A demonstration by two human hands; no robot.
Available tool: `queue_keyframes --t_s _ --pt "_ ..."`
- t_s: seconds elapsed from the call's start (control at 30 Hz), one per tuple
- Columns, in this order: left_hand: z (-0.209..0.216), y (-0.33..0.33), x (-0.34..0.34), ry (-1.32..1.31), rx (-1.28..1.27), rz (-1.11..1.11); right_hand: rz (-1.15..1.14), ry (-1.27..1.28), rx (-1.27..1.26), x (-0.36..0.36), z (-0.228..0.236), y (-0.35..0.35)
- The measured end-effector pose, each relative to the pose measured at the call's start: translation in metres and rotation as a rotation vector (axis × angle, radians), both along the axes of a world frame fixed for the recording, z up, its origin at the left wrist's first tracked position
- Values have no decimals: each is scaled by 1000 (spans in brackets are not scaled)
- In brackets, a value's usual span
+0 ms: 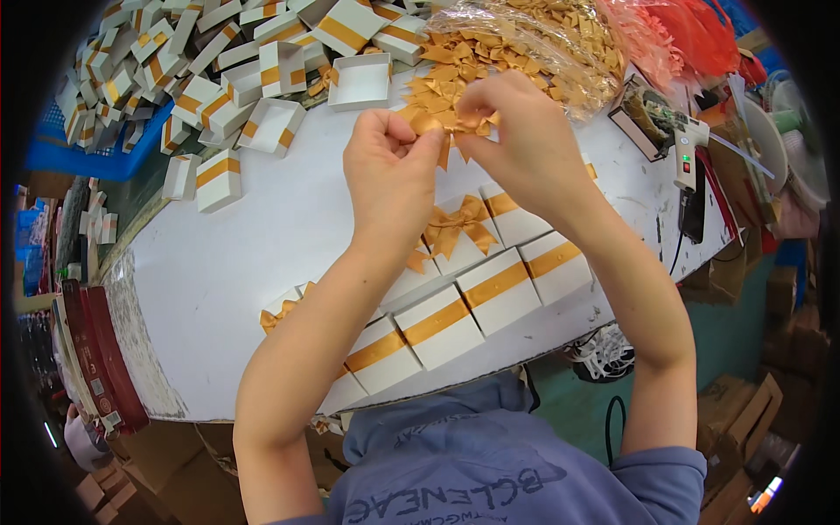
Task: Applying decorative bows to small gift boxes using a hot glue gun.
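Observation:
Between my two hands, over the table's middle, is a gold ribbon bow [448,128]. My left hand [391,162] pinches its left side with closed fingers. On its right side my right hand [516,131] also pinches the ribbon. Just below lie white box lids banded with gold ribbon, set in two slanting rows; one banded lid [437,334] is in the near row. A finished gold bow [459,227] sits on a lid in the far row. Another bow [278,317] shows at the left end, partly hidden by my left forearm.
Loose gold bows [507,52] spill from a clear plastic bag behind my hands. White gold-banded boxes [219,179] pile up at the far left, some in a blue crate [96,162]. A glue gun [688,153] with its cable stands at the right. Red plastic bag [700,35] lies far right.

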State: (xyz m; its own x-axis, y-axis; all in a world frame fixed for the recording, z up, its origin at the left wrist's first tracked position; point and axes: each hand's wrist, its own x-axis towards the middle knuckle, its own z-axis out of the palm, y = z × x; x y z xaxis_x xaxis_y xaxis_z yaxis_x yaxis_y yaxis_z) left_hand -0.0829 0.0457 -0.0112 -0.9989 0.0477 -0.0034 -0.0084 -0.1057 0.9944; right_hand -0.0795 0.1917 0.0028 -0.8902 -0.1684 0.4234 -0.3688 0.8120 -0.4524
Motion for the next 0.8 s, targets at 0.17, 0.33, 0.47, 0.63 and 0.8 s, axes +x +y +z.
queue_keyframes --t_s 0.17,0.33,0.47,0.63,0.8 --pt "5 16 16 -36 90 -8 8 -803 -1025 27 11 23" --pt "3 26 33 -29 -83 -149 -31 -628 -947 38 -7 40" --pt "-13 27 42 204 -327 -320 -112 -660 -538 44 -10 59" --pt "-20 34 44 299 -601 -426 -128 -496 -190 50 -16 60" --pt "-22 38 45 530 -915 -454 -152 -392 -52 50 -26 56"
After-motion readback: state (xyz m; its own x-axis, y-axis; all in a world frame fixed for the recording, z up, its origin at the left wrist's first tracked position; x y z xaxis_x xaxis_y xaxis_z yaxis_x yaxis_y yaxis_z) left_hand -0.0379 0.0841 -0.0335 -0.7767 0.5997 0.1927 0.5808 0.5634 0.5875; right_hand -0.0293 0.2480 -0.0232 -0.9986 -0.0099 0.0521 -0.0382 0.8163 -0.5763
